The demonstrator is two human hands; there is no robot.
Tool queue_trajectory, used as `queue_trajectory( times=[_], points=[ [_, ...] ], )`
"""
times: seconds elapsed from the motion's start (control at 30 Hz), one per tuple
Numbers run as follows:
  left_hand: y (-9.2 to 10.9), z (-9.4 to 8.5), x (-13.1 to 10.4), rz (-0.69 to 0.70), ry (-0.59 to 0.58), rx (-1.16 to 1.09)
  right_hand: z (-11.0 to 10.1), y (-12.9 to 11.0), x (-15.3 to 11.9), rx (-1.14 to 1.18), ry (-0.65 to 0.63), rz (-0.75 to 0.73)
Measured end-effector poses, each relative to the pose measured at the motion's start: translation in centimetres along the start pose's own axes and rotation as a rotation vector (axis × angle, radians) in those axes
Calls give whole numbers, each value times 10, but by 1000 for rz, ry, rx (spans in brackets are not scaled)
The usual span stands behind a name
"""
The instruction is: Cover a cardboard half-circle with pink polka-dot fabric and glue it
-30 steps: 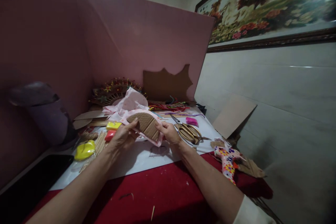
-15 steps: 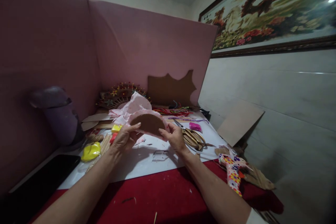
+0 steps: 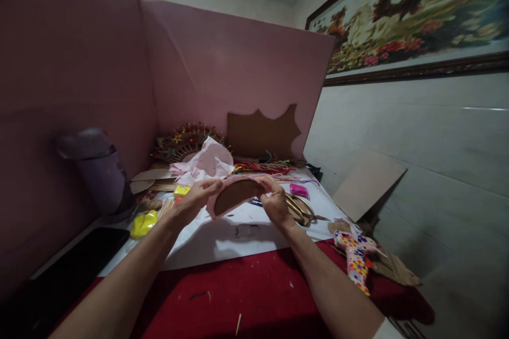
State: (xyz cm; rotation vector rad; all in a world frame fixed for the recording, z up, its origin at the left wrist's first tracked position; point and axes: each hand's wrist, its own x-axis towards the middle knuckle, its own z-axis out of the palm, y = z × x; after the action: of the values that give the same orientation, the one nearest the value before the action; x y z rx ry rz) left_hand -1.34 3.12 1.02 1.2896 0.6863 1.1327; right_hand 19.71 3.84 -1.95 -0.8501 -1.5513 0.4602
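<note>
Between my two hands, above the white table sheet, is a half-round piece of brown cardboard [image 3: 237, 196] with a pink fabric border along its edge. My left hand [image 3: 202, 190] pinches its upper left edge. At the right end, my right hand [image 3: 274, 198] grips it between thumb and fingers. Just behind lies a crumpled pink cloth [image 3: 207, 160]. Gold-handled scissors [image 3: 300, 207] rest beside my right hand, partly hidden by it. A yellow packet [image 3: 143, 223] lies to the left of my left forearm.
A black phone-like slab [image 3: 85, 251] lies at front left, near a purple container [image 3: 105, 183]. A jagged cardboard cutout [image 3: 262, 132] leans on the pink partition [image 3: 238, 63]. Coloured cords [image 3: 266, 167], a magenta packet [image 3: 299, 190] and a flower-patterned object [image 3: 357, 259] are to the right.
The half-round piece has tilted, its left end now lower and its right end higher. My left hand has moved up to its upper edge. The view has shifted slightly.
</note>
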Motion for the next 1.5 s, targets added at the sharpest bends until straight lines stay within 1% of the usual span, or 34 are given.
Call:
queue_trajectory(
  times=[0.1, 0.3, 0.4, 0.57, 0.67, 0.73, 0.77, 0.83, 0.87, 0.9, 0.97, 1.0, 1.03, 1.13, 1.23, 1.3, 1.5],
  points=[
    [4, 6, -3, -23, -67, 89, -2, -7, -1, -39, -17, -65],
    [18, 16, -11, 33, -179, 328, -4, -22, -2, -76, -53, -199],
    [20, 18, -14, 27, -196, 326, -5, -26, -4, -104, -83, -246],
    [16, 20, -13, 13, -241, 323, -5, -33, -6, -152, -184, -273],
    [14, 20, -12, 11, -205, 297, -4, -37, -4, -133, -192, -267],
    [14, 18, -12, -3, -178, 261, -2, -41, -1, -70, -151, -209],
    [15, 17, -12, -21, -170, 244, -1, -42, -1, -15, -103, -154],
    [16, 15, -12, -63, -143, 209, 2, -43, -1, 158, -17, 8],
    [16, 14, -12, -77, -121, 188, 5, -43, -2, 264, -13, 104],
    [16, 14, -12, -79, -91, 168, 7, -42, -4, 370, -43, 198],
    [16, 14, -11, -49, -23, 151, 15, -40, -10, 516, -158, 350],
    [15, 14, -10, -23, 5, 151, 19, -39, -12, 548, -199, 397],
    [14, 14, -10, 1, 28, 156, 23, -39, -15, 567, -212, 427],
    [11, 15, -8, 39, 65, 187, 31, -37, -21, 589, -153, 464],
    [9, 14, -7, 40, 70, 207, 32, -37, -21, 571, -102, 467],
    [11, 15, -8, 36, 56, 183, 29, -38, -21, 550, -112, 454],
    [15, 22, -12, 25, 51, -20, 24, -45, -21, 485, -202, 386]
  ],
)
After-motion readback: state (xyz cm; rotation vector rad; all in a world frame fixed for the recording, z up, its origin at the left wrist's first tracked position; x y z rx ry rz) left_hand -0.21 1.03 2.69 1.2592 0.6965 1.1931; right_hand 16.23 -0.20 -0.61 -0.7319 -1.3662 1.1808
